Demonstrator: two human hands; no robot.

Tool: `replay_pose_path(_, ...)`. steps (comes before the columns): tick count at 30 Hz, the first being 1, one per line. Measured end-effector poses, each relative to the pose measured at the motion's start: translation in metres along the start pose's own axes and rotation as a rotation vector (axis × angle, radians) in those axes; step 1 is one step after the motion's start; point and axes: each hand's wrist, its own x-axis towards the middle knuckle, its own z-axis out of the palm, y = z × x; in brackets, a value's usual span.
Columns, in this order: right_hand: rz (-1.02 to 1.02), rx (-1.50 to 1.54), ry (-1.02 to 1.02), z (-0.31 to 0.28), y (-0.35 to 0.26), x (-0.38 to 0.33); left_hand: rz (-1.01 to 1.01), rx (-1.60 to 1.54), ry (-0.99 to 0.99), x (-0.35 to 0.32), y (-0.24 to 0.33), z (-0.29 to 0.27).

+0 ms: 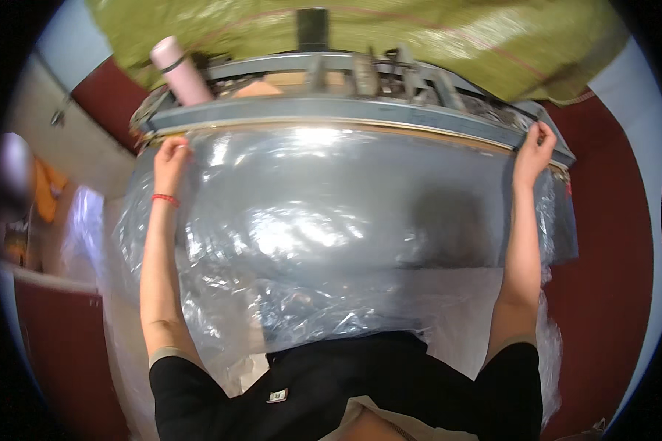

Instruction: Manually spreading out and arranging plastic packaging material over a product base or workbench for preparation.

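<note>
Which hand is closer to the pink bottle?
The left hand, with the red wristband: near the left end of the grey bar, as is the pink bottle; the right hand is by the other end.

Left hand [171,156] at upper left, right hand [537,151] at upper right, clear plastic sheet [309,228] across centre, grey metal bar [331,110] above.

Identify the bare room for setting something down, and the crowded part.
The plastic sheet has a free middle, bordered by the metal bar beyond, the left hand and right hand at the sides, and wrinkled folds nearer the black shirt. Beyond the bar it is crowded: a pink bottle and blurred clutter.
</note>
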Motion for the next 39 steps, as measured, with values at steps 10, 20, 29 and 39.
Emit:
replay_pose_path(10, -0.63, 0.465, -0.795, 0.079, -0.292, -0.191, 0.239, 0.096, 0.069, -0.145, 0.103, -0.075)
replay_pose_path(20, 0.018, 0.033, -0.881, -0.012, -0.089, -0.116, -0.03, 0.313, -0.89, -0.277, 0.067, -0.048)
replay_pose_path(29, 0.282, -1.076, -0.311, -0.398, 0.2, 0.027, -0.13, 0.664, -0.825, -0.306, -0.015, -0.066)
replay_pose_path(39, 0.251, -1.141, 0.159, -0.402, 0.243, 0.06, -0.327, 1.52, -0.256, -0.121, 0.076, -0.288)
